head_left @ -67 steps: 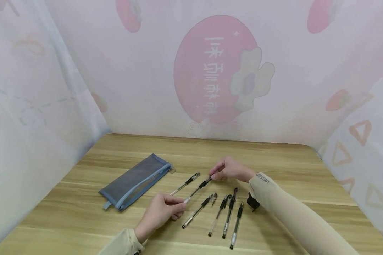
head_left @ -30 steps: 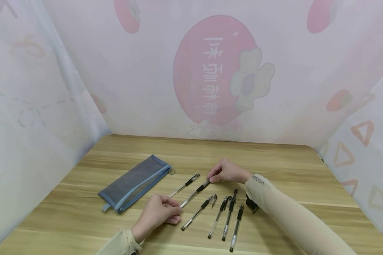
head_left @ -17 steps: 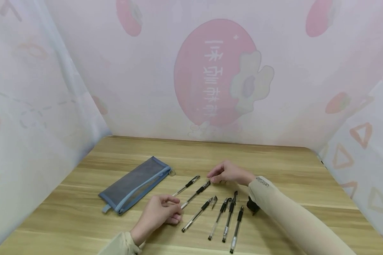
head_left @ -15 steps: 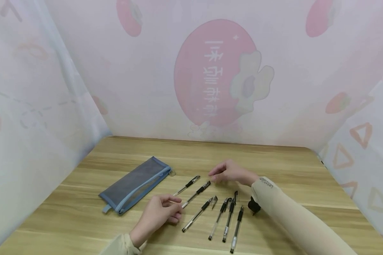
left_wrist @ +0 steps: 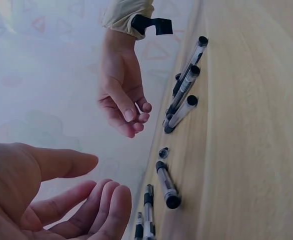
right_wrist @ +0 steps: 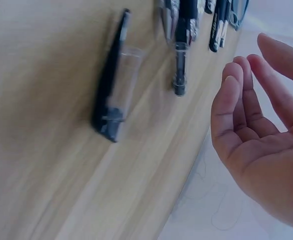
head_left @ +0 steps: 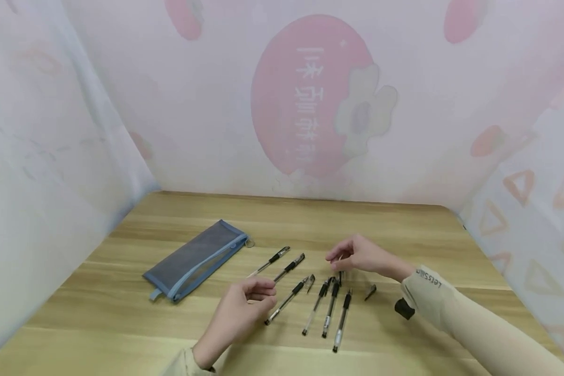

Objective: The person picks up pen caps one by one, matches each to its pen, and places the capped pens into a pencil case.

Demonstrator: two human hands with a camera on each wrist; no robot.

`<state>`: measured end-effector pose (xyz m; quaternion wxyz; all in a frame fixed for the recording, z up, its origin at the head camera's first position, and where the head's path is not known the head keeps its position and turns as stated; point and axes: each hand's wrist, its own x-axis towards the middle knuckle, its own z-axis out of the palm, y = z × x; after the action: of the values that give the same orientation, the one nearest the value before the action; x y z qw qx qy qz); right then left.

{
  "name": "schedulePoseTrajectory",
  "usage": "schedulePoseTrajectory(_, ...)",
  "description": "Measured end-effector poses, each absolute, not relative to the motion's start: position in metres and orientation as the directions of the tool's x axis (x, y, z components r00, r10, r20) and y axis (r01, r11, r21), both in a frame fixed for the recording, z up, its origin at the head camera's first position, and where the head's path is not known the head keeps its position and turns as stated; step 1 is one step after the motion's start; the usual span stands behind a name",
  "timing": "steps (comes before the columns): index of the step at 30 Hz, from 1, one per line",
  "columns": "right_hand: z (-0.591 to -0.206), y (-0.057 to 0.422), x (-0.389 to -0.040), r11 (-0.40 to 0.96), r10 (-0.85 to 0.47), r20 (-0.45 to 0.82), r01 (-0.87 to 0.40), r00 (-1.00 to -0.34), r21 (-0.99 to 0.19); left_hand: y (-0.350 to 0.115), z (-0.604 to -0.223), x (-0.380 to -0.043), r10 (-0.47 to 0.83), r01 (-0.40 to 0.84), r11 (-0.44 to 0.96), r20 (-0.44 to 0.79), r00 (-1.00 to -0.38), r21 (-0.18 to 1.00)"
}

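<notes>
My left hand (head_left: pixel 239 308) hovers over the table with relaxed fingers, holding nothing. It partly covers the lower end of a capped gel pen (head_left: pixel 290 267) lying beside another capped gel pen (head_left: pixel 277 256). Just right of this hand lies an uncapped gel pen (head_left: pixel 286 303), its clear cap (head_left: pixel 311 283) near the tip. My right hand (head_left: pixel 367 257), fingers loosely bent, is raised above the tops of several more gel pens (head_left: pixel 342 318); the right wrist view shows nothing between its fingers. A loose black-clipped clear pen cap (right_wrist: pixel 114 90) lies on the table below it.
A blue-grey mesh pencil pouch (head_left: pixel 192 258) with a light blue zip lies on the left of the wooden table (head_left: pixel 98 324). Printed fabric (head_left: pixel 207 115) hangs behind and at both sides. A black mount (left_wrist: pixel 154 25) is on the right wrist.
Both hands let go of the capped pen, which now lies on the table. My right hand moved right, over the other pens, and a loose cap came into sight. The view shifted slightly.
</notes>
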<state>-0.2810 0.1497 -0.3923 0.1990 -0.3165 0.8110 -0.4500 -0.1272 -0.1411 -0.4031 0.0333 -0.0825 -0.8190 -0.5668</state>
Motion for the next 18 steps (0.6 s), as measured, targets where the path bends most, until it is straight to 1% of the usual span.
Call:
schedulePoseTrajectory(3,-0.391,0.148,-0.279,0.382,-0.716,-0.040,-0.343,-0.697,-0.858,-0.140,-0.405,-0.133,0.146,0.191,0.300,0.153,-0.977,0.935)
schedulePoseTrajectory(7,-0.392,0.140,-0.279,0.348,-0.752,-0.037,-0.350,-0.658,-0.870,-0.144,-0.403,-0.139,0.175,0.199,0.251,0.157,-0.972,0.947)
schedulePoseTrajectory(11,-0.396,0.135,-0.276,0.335,-0.759,-0.034,-0.346,-0.650,-0.876,-0.146,-0.403,-0.144,0.185,0.196,0.273,0.148,-0.972,0.942)
schedulePoseTrajectory(18,-0.401,0.134,-0.270,0.329,-0.776,-0.017,-0.381,-0.631,-0.864,-0.141,-0.413,-0.142,0.194,0.114,0.338,0.049,-0.980,0.934)
